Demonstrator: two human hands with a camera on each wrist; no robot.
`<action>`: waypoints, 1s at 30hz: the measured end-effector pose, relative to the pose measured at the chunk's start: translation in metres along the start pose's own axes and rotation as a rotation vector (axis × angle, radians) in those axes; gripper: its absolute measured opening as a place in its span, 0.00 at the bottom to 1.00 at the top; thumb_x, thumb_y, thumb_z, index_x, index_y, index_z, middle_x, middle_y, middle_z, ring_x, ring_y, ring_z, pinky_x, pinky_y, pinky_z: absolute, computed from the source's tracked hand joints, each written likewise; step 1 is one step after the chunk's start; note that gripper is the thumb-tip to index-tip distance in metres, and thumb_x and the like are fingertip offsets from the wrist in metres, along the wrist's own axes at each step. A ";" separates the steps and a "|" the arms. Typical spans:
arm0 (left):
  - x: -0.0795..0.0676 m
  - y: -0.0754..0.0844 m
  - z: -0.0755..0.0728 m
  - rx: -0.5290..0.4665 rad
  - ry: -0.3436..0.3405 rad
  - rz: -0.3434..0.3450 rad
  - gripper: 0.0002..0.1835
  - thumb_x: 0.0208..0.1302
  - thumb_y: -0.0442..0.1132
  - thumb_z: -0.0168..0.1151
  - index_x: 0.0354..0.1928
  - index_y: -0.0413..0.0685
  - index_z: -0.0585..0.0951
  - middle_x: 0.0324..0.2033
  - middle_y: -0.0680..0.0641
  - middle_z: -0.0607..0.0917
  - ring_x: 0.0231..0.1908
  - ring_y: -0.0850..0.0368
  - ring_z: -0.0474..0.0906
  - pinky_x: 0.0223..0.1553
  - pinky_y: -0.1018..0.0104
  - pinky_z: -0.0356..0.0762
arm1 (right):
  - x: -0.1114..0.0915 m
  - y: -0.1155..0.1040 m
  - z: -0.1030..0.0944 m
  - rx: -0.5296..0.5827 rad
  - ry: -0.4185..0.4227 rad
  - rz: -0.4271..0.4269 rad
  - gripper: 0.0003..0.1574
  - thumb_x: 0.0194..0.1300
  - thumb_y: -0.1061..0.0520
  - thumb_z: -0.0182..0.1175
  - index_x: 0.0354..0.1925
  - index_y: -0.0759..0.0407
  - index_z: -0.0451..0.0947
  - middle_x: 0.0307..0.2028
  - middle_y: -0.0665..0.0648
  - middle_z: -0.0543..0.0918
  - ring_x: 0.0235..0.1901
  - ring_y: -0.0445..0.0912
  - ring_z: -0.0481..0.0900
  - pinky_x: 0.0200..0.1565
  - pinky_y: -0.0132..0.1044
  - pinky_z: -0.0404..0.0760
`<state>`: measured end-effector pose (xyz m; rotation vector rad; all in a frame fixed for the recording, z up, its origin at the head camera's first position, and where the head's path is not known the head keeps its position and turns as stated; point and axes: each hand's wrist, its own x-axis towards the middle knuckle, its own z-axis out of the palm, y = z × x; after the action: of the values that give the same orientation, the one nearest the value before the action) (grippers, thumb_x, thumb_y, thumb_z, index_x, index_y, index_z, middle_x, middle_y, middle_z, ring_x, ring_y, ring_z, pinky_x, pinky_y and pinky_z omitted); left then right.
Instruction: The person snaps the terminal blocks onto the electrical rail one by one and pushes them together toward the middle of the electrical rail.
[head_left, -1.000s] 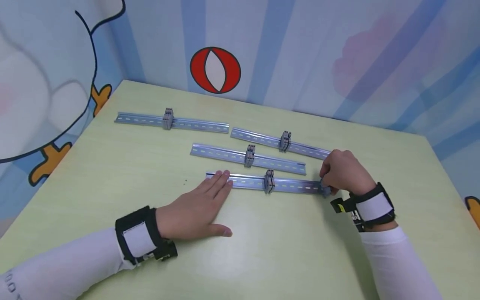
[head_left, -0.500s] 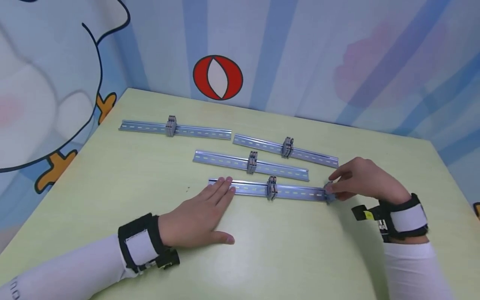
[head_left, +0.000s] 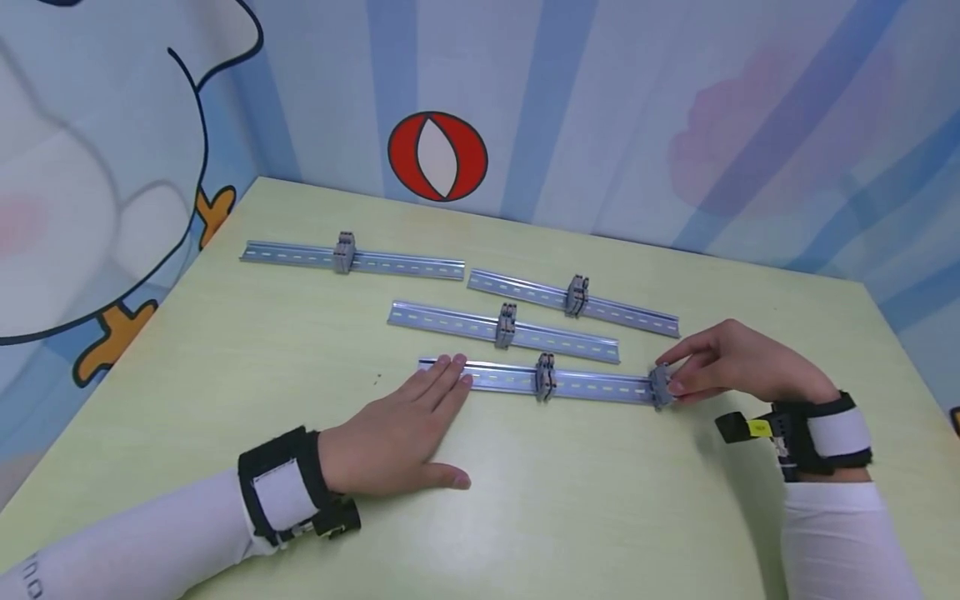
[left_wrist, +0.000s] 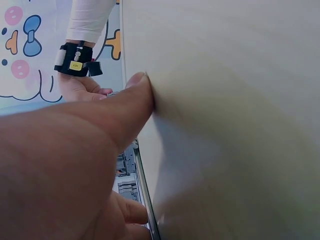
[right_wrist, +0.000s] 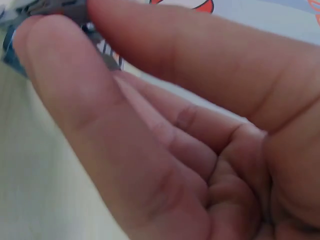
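Note:
My left hand [head_left: 397, 433] lies flat with straight fingers across the left end of the nearest slotted metal DIN rail [head_left: 495, 377]. In the left wrist view its thumb [left_wrist: 135, 100] touches the table. Thumb and forefinger of my right hand [head_left: 738, 367] pinch a small grey terminal block [head_left: 661, 387] at that rail's right end. The right wrist view shows the block [right_wrist: 60, 9] only in part, behind the fingertips. Whether it is fully seated on the rail, I cannot tell. Mid-rail stands another group of grey terminal blocks [head_left: 545, 378].
Behind lie three more DIN rails: a middle one [head_left: 435, 317], a back left one [head_left: 285, 252] and a back right one [head_left: 630, 312]. Each carries grey terminal blocks near its middle. A printed wall [head_left: 585, 108] borders the pale table [head_left: 525, 517] at the back.
My right wrist has swung to the right and its fingers have shifted, so more of the terminal block shows. My left hand stays on the rail. The head view has tilted up slightly.

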<state>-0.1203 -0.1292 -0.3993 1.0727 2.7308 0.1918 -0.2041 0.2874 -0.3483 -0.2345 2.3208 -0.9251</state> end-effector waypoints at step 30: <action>0.000 0.001 -0.001 -0.001 -0.015 -0.011 0.59 0.59 0.73 0.53 0.77 0.36 0.47 0.78 0.37 0.42 0.77 0.44 0.35 0.76 0.52 0.44 | 0.004 0.000 0.005 0.141 -0.041 -0.032 0.34 0.59 0.62 0.69 0.60 0.75 0.71 0.38 0.60 0.92 0.38 0.50 0.91 0.44 0.41 0.88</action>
<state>-0.1202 -0.1285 -0.3979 1.0545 2.7227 0.1830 -0.2040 0.2829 -0.3532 -0.2303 2.2092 -1.0843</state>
